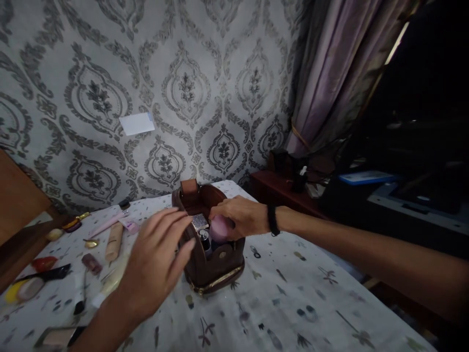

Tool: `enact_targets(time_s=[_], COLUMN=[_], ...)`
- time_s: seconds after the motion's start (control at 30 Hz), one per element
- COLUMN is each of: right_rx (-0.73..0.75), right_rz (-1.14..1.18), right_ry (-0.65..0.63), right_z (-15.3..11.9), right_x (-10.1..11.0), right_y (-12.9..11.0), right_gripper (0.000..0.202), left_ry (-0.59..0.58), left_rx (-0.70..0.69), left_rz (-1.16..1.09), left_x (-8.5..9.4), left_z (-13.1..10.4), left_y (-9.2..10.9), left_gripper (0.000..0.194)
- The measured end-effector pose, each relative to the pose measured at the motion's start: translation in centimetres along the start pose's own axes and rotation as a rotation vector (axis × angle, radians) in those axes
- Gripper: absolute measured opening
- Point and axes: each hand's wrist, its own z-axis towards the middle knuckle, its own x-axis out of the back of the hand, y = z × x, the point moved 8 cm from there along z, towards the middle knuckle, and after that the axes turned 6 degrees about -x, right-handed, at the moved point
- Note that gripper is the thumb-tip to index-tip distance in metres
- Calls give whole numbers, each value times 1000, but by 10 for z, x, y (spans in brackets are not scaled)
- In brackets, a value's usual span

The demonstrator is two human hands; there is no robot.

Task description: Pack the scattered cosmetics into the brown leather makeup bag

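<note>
Patterned grey wallpaper (186,88) rises behind a printed cloth (289,293), where a brown bag (216,271) stands open. At its mouth the right hand (242,215) grips a pink rounded item (220,229); the left hand (156,256), fingers loosely spread, perhaps touches the bag's side.

Brown bag (216,269) with gold zip (222,282), white cloth (293,298) with plant print.
From the bag, the wall (186,88) at twelve o'clock is grey with darker ornaments; the curtain (330,88) at one o'clock is purple.
</note>
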Motion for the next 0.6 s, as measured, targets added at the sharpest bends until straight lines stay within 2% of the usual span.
enact_targets(time_s=[0.03, 0.1, 0.2, 0.33, 0.5, 0.6], right_rx=[0, -3, 2, 16, 5, 6], right_rz=[-2, -3, 13, 51, 118, 58], right_ry=[-6, -9, 3, 35, 126, 173], right_z=[-1, -4, -7, -6, 3, 13], right_x=[1, 2, 3, 6, 14, 18], right_y=[-1, -2, -1, 5, 11, 9], right_gripper=[45, 46, 48, 47, 41, 33], left_ry=[-74, -222, -389, -461, -444, -419], left_rx=[-38, -63, -75, -95, -85, -76], left_rz=[14, 47, 32, -81, -138, -150], left_x=[-13, -42, -70, -70, -63, -64], left_z=[15, 31, 29, 22, 18, 14], left_y=[5, 8, 9, 11, 14, 13], left_gripper=[33, 39, 36, 27, 21, 22])
